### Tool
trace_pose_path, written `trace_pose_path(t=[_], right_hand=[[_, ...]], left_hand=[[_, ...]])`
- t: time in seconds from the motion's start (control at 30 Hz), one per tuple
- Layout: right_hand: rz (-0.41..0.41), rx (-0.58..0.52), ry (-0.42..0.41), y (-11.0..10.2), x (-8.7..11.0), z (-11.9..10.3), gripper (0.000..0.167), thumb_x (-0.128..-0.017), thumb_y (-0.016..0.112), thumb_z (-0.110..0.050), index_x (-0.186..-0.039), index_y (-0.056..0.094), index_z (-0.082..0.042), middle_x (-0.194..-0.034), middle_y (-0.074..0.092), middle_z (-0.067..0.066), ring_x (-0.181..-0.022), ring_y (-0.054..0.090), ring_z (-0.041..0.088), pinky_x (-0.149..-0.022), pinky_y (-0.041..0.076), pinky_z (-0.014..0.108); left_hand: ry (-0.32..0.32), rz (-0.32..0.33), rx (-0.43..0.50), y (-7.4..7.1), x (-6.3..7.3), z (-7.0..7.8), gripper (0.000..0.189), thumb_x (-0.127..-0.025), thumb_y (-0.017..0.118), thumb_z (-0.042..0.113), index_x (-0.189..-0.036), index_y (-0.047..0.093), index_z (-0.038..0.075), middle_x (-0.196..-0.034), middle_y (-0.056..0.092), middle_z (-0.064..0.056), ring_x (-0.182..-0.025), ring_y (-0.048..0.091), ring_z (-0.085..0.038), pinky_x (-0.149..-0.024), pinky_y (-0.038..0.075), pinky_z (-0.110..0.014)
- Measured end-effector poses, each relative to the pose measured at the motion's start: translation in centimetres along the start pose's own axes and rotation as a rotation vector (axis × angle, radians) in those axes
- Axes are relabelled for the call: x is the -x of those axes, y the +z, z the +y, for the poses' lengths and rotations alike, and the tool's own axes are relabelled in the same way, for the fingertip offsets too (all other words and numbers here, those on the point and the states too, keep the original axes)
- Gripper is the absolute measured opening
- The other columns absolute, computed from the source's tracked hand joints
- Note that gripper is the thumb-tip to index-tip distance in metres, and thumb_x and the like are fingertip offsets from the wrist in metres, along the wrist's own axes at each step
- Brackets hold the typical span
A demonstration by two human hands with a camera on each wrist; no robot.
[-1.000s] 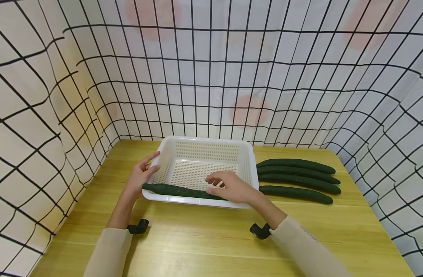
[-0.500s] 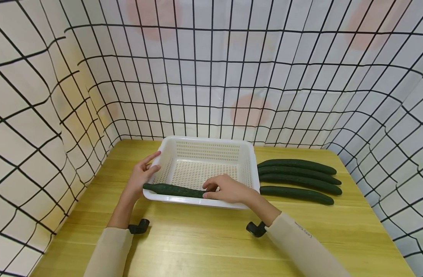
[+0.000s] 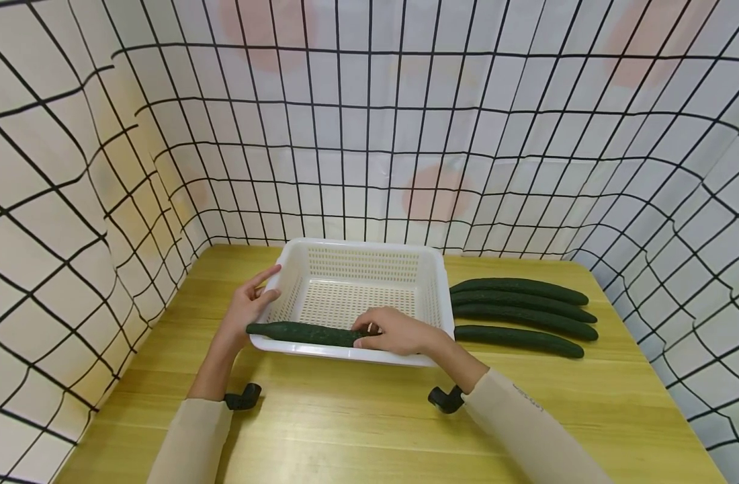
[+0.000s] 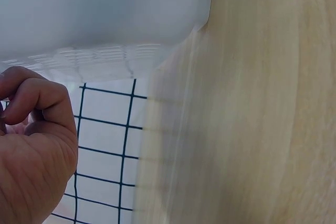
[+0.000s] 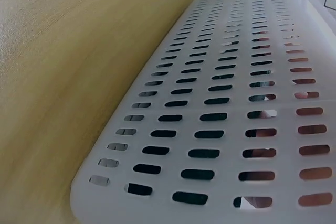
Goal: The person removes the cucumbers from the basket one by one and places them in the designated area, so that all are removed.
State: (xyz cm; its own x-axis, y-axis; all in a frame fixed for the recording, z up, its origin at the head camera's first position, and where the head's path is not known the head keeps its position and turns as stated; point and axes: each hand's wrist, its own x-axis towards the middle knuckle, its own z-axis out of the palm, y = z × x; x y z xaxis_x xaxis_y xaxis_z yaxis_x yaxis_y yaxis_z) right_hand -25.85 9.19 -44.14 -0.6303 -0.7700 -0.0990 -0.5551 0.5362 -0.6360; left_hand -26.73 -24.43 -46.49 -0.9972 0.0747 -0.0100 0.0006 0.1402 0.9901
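Observation:
In the head view, a white plastic basket (image 3: 362, 243) with slotted walls stands on the wooden table. One long dark green cucumber (image 3: 303, 333) lies along the basket's near side, its left tip over the rim at the near left corner. My right hand (image 3: 400, 333) reaches in over the near rim and grips this cucumber toward its right part, thumb on the near side and fingers beyond. The hand hides the cucumber's right end. My left hand (image 3: 244, 310) holds the basket's left rim, and its bent fingers (image 4: 39, 98) show beside the wall in the left wrist view.
Several more cucumbers (image 3: 520, 314) lie side by side on the table (image 3: 357, 430), right of the basket. A white sheet with a black grid (image 3: 369, 134) rises behind and on both sides. Each wrist bears a small black camera mount (image 3: 242, 396).
My right hand has moved a little left and down onto the cucumber and taken hold of it. The cucumber has slid slightly left. The left hand and basket stay put.

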Motion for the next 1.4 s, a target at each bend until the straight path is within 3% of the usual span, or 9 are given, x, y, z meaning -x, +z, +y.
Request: trace_pose_path(t=[0.27,0.5,0.6,0.83,0.93,1.1,1.17,1.23,1.4], right_hand=[[0.07,-0.053,0.008,-0.2,0.6,-0.3,0.043,-0.107,0.055,-0.037,-0.142,0.06,-0.012,-0.135,0.066,0.005,-0.124,0.062,0.022,-0.103,0.051,0.042],[0.228,-0.089,-0.019,-0.8,1.2,-1.0,0.042,-0.102,0.063,-0.04,-0.137,0.065,-0.017,-0.131,0.069,0.0,-0.117,0.065,0.016,-0.101,0.053,0.04],[0.293,-0.102,-0.026,-1.2,1.5,-1.2,0.041,-0.099,0.068,-0.042,-0.135,0.068,-0.021,-0.13,0.07,-0.004,-0.106,0.066,0.013,-0.093,0.055,0.037],[0.387,-0.054,-0.069,-3.1,2.5,-2.1,0.039,-0.098,0.07,-0.04,-0.133,0.07,-0.022,-0.128,0.072,-0.003,-0.08,0.058,0.014,-0.068,0.049,0.027],[0.419,-0.027,-0.062,-4.1,3.5,-2.1,0.039,-0.097,0.071,-0.04,-0.133,0.07,-0.024,-0.128,0.072,-0.005,-0.083,0.059,0.014,-0.068,0.049,0.03],[0.462,0.0,-0.033,-5.4,6.0,-1.7,0.039,-0.098,0.069,-0.04,-0.134,0.068,-0.025,-0.133,0.069,-0.005,-0.119,0.064,0.02,-0.098,0.054,0.047],[0.477,0.021,-0.02,-5.7,7.1,-1.4,0.039,-0.098,0.069,-0.039,-0.135,0.068,-0.024,-0.134,0.068,-0.006,-0.129,0.061,0.021,-0.106,0.05,0.051],[0.488,0.046,-0.017,-5.9,8.2,-0.9,0.039,-0.099,0.069,-0.037,-0.135,0.067,-0.024,-0.135,0.067,-0.005,-0.13,0.06,0.022,-0.107,0.05,0.051],[0.531,0.102,0.019,-6.2,11.0,0.6,0.039,-0.1,0.068,-0.034,-0.137,0.065,-0.02,-0.137,0.067,0.0,-0.131,0.06,0.026,-0.105,0.051,0.052]], left_hand=[[0.013,-0.014,0.011,-0.1,-0.1,0.0,0.059,-0.105,0.061,0.023,-0.16,0.04,0.024,-0.142,0.058,-0.03,-0.107,0.07,-0.019,-0.078,0.062,-0.032],[0.054,-0.046,0.069,-0.3,0.0,-0.1,0.061,-0.105,0.06,0.02,-0.161,0.038,0.019,-0.127,0.062,-0.029,-0.088,0.073,-0.013,-0.069,0.062,-0.033],[0.053,-0.045,0.065,-0.2,0.1,-0.1,0.061,-0.105,0.06,0.019,-0.161,0.037,0.018,-0.125,0.064,-0.028,-0.086,0.073,-0.011,-0.069,0.062,-0.033],[0.051,-0.037,0.056,0.0,0.0,-0.2,0.061,-0.106,0.059,0.022,-0.162,0.035,0.017,-0.148,0.052,-0.031,-0.097,0.073,-0.014,-0.08,0.062,-0.041],[0.039,-0.024,0.034,-0.1,-0.1,-0.2,0.061,-0.105,0.061,0.02,-0.161,0.037,0.019,-0.139,0.061,-0.022,-0.101,0.071,-0.02,-0.08,0.062,-0.04],[0.017,0.007,0.014,-0.1,-0.2,-0.2,0.057,-0.104,0.059,0.013,-0.159,0.043,0.021,-0.112,0.068,-0.007,-0.099,0.07,-0.025,-0.077,0.062,-0.037],[0.011,0.011,0.004,0.0,-0.2,-0.1,0.057,-0.104,0.059,0.016,-0.158,0.043,0.023,-0.116,0.069,-0.016,-0.101,0.071,-0.028,-0.077,0.063,-0.039],[0.005,0.014,0.0,0.0,-0.2,-0.1,0.057,-0.104,0.058,0.016,-0.159,0.043,0.024,-0.128,0.065,-0.024,-0.106,0.07,-0.032,-0.078,0.062,-0.041],[-0.007,0.006,-0.01,0.1,-0.1,0.1,0.058,-0.105,0.059,0.018,-0.16,0.041,0.025,-0.143,0.056,-0.03,-0.115,0.066,-0.035,-0.083,0.061,-0.043]])
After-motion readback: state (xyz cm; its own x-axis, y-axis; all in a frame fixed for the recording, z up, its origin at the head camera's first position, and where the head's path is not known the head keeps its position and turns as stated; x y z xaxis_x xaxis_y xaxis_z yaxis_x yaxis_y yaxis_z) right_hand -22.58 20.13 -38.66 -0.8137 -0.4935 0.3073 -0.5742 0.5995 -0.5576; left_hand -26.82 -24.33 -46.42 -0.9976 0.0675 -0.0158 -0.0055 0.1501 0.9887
